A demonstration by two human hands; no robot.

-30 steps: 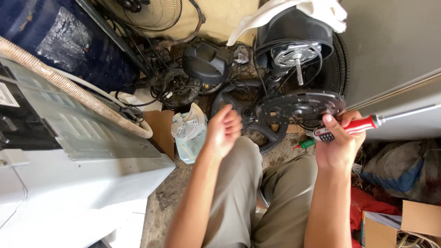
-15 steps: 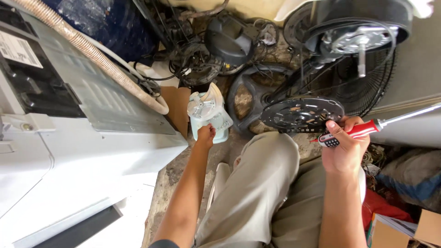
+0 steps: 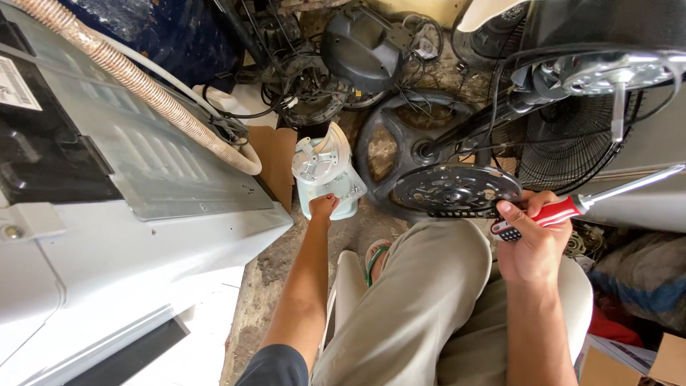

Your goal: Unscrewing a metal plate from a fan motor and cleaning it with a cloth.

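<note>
Left hand [image 3: 324, 207]: arm stretched forward, fingertips curled onto the lower edge of a pale green plastic tub [image 3: 330, 187] standing on the concrete floor [image 3: 275, 268] beside a cardboard flap [image 3: 274, 159]; whether it pinches the rim cannot be told. Tub contents: white round moulded plastic part [image 3: 316, 159] and a clear bag. Right hand [image 3: 532, 239]: fingers wrapped tight around the red handle of a screwdriver [image 3: 572, 207], its steel shaft pointing up and right; the same hand steadies a black perforated round disc [image 3: 456, 190] over the knee. Surroundings: white washing machine [image 3: 107, 214] with corrugated beige hose [image 3: 136, 82] at left; black wire fan guard [image 3: 572, 143] at right; round fan base [image 3: 407, 143] on the floor behind the disc.
</note>
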